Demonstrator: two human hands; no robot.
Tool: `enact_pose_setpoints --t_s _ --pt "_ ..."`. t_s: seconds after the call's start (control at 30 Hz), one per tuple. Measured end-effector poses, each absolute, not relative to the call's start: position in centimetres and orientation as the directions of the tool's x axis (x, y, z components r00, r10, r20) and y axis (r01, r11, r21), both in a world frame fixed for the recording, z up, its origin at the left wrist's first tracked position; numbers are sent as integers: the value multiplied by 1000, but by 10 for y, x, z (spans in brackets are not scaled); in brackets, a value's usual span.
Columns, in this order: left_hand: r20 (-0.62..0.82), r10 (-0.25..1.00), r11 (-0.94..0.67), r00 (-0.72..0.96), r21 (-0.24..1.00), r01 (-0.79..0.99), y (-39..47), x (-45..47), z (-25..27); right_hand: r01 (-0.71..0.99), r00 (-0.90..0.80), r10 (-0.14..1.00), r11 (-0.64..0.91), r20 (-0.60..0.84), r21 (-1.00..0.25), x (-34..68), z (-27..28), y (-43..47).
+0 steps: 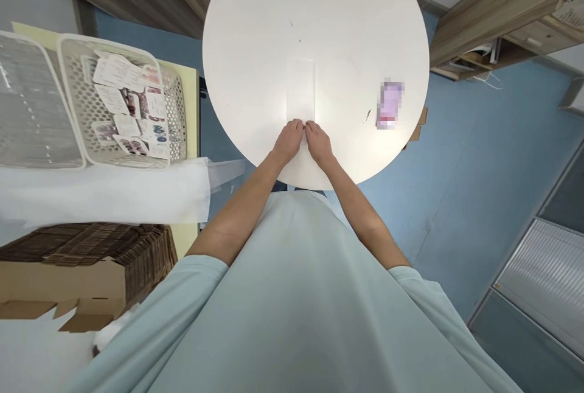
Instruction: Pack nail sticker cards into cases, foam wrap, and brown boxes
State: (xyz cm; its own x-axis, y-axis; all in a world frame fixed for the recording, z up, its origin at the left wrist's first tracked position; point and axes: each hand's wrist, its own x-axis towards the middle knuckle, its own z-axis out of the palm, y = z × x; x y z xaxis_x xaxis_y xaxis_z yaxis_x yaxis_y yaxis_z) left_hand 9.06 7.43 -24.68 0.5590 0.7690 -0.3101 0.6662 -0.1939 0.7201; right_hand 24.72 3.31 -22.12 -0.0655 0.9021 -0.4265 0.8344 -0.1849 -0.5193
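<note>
A thin, pale, see-through strip, perhaps a plastic bag (301,89), lies flat on the round white table (255,28), reaching away from me. At its near end my left hand (291,139) and my right hand (318,142) meet, both with curled fingers pinching the edge. Their fingertips almost touch. Something small and dark shows between the thumbs, too small to name. To the right lies a purple rectangular item (390,104), blurred out, with a small brown bit (368,114) beside it.
On the left side table stand a white perforated basket (176,113) of carded packets (121,73), a roll of white sheeting (104,193) and stacked brown cardboard boxes (146,265). Wooden furniture (502,16) is at the upper right. Cardboard (417,128) shows by the table's right edge.
</note>
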Motion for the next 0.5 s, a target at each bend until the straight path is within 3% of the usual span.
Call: enact_pose_setpoints --t_s 0.23,0.5 --pt "-334 723 -247 605 692 678 69 75 -238 830 -199 888 -72 -415 -553 269 -224 16" --pt "-428 659 -192 618 699 689 -2 41 -221 784 -284 879 -17 -383 -620 256 -225 -69"
